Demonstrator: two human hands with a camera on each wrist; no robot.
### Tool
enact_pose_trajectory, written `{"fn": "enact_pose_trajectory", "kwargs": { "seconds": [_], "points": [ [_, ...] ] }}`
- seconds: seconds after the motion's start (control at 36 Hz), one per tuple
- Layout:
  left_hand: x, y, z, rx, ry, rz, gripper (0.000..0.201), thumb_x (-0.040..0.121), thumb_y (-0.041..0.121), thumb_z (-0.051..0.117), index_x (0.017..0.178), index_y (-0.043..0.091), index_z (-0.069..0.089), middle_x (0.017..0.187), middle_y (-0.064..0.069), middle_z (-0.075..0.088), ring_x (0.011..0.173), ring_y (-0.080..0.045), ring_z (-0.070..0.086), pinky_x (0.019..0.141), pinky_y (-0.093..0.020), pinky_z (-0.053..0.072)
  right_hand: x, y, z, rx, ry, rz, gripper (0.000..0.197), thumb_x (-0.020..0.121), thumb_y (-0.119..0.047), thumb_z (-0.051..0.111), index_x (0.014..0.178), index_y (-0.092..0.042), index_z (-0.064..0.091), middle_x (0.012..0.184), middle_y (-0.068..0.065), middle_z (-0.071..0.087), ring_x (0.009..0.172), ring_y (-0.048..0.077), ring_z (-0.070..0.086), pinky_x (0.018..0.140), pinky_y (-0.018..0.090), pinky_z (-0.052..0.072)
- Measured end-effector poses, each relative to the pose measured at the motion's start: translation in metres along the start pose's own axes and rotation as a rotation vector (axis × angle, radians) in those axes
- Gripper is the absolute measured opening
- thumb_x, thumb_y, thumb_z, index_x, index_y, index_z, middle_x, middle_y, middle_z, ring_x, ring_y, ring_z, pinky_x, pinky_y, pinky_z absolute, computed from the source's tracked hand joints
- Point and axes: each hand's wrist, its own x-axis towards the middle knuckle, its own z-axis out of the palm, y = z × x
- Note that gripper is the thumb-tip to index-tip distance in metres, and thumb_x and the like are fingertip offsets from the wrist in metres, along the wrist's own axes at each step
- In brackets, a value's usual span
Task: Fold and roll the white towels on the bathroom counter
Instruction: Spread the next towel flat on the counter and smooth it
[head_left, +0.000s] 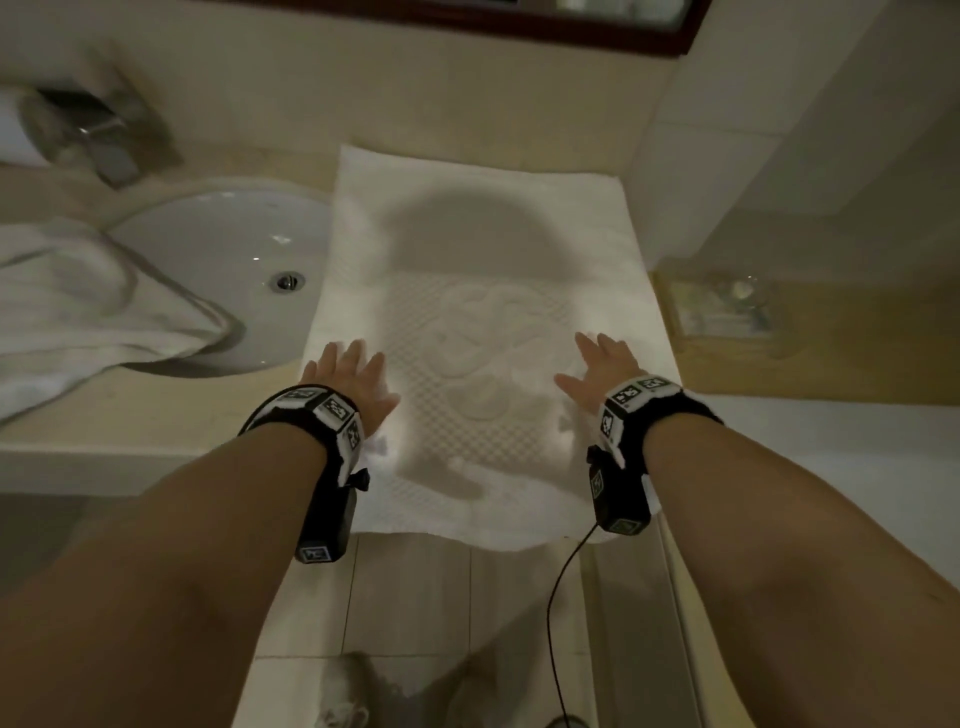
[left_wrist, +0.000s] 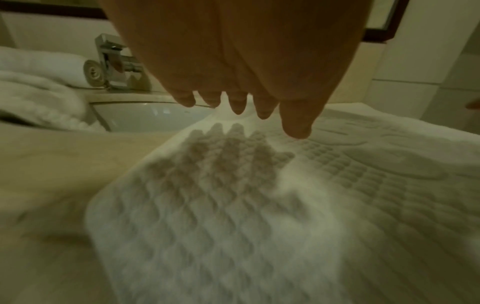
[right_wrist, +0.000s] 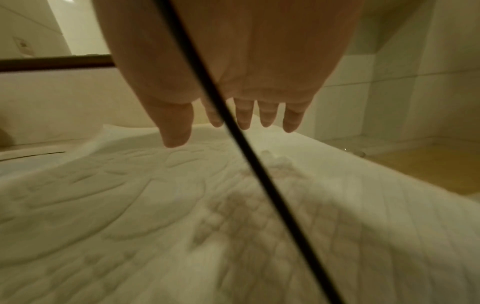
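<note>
Your counter (head_left: 156, 410) runs across the middle of the head view, beige, with its front edge at lower left. The white towel (head_left: 483, 249) with the waffle weave and a raised emblem lies flat on it at frame centre, its far end against the wall and its near edge hanging a little over the counter front. At left centre sits the oval sink (head_left: 228, 249), just beside the towel's left edge, and a second white towel (head_left: 67, 306) lies rumpled at the far left, draped over the sink's rim. Your left hand (head_left: 348, 382) is spread flat, fingers straight, over the towel's left side below centre; the left wrist view shows the fingertips (left_wrist: 237, 105) hovering just above the weave and casting a shadow on it. Your right hand (head_left: 602, 371) is spread the same way over the towel's right side, holding nothing. The chrome faucet (head_left: 98, 135) stands at upper left, blurred. A thin black cable (head_left: 558, 587) dangles from your right wrist at lower centre.
</note>
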Motion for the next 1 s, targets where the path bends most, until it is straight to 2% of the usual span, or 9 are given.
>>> {"fn": "enact_pose_trajectory", "kwargs": {
  "seconds": [0.08,0.22,0.39,0.5,0.56,0.64,0.69,0.86,1.0],
  "points": [
    [0.015,0.005,-0.02,0.054,-0.035,-0.006,0.072,0.096,0.057,0.027,0.151,0.027,-0.008,0.158,-0.001,-0.018,0.146,-0.028,-0.012,0.119,-0.042,0.001,0.01,-0.006,-0.02,-0.051,-0.029,0.001,0.079,0.094,-0.056,0.038,0.152,-0.025,-0.006,0.159,0.002,-0.012,0.146,0.029,-0.011,0.118,0.044,0.007],
    [0.054,0.009,-0.049,0.036,-0.044,0.005,0.075,0.095,0.057,0.029,0.15,0.026,-0.012,0.157,-0.003,-0.021,0.145,-0.03,-0.013,0.118,-0.044,0.001,0.047,-0.016,-0.046,-0.063,-0.047,0.029,0.083,0.092,-0.061,0.036,0.151,-0.027,-0.011,0.158,0.002,-0.017,0.145,0.031,-0.014,0.118,0.047,0.006],
    [0.131,0.014,-0.081,0.05,0.003,0.063,0.074,0.096,0.058,0.023,0.149,0.024,-0.015,0.156,-0.005,-0.023,0.145,-0.029,-0.015,0.119,-0.044,-0.001,0.116,-0.02,-0.059,-0.018,-0.02,0.078,0.084,0.089,-0.07,0.027,0.147,-0.032,-0.019,0.156,0.0,-0.024,0.145,0.029,-0.018,0.119,0.049,0.002],
    [0.176,0.017,-0.087,-0.009,-0.056,0.055,0.075,0.093,0.064,0.023,0.148,0.03,-0.016,0.155,-0.004,-0.025,0.145,-0.031,-0.015,0.118,-0.046,-0.001,0.156,-0.019,-0.049,-0.068,-0.088,0.053,0.077,0.094,-0.062,0.028,0.147,-0.032,-0.019,0.154,0.003,-0.028,0.143,0.029,-0.021,0.118,0.05,-0.004],
    [0.189,0.013,-0.083,-0.085,-0.13,0.024,0.078,0.089,0.07,0.024,0.147,0.037,-0.017,0.155,-0.005,-0.026,0.145,-0.034,-0.013,0.118,-0.049,-0.001,0.167,-0.013,-0.042,-0.036,-0.051,0.084,0.074,0.093,-0.065,0.024,0.148,-0.035,-0.015,0.155,-0.001,-0.027,0.144,0.025,-0.022,0.117,0.046,-0.009],
    [0.2,0.001,-0.076,-0.146,-0.163,-0.017,0.092,0.078,0.082,0.025,0.144,0.039,-0.023,0.155,-0.006,-0.025,0.145,-0.034,-0.013,0.117,-0.05,-0.001,0.174,-0.004,-0.044,0.007,-0.022,0.151,0.075,0.091,-0.068,0.022,0.149,-0.035,-0.012,0.155,-0.003,-0.025,0.144,0.024,-0.022,0.117,0.043,-0.011],
    [0.202,-0.001,-0.077,-0.166,-0.153,-0.045,0.095,0.076,0.083,0.025,0.144,0.038,-0.023,0.155,-0.005,-0.025,0.145,-0.033,-0.013,0.117,-0.05,-0.002,0.177,-0.001,-0.051,0.03,-0.034,0.183,0.076,0.09,-0.069,0.021,0.15,-0.033,-0.011,0.156,-0.001,-0.024,0.144,0.026,-0.021,0.118,0.043,-0.011],
    [0.208,-0.003,-0.092,-0.138,-0.147,-0.106,0.088,0.085,0.074,0.028,0.146,0.034,-0.02,0.155,-0.007,-0.026,0.144,-0.033,-0.016,0.118,-0.049,-0.003,0.175,0.002,-0.067,0.062,-0.105,0.23,0.081,0.089,-0.07,0.024,0.15,-0.03,-0.012,0.156,0.0,-0.023,0.145,0.028,-0.018,0.117,0.044,-0.008],
    [0.192,-0.025,-0.092,-0.188,-0.181,-0.211,0.082,0.095,0.058,0.029,0.149,0.017,-0.017,0.156,-0.011,-0.021,0.145,-0.033,-0.01,0.118,-0.042,0.005,0.165,0.024,-0.069,0.07,-0.12,0.301,0.086,0.088,-0.071,0.027,0.15,-0.026,-0.014,0.157,0.002,-0.022,0.146,0.028,-0.014,0.118,0.043,-0.005]
  ]
}}
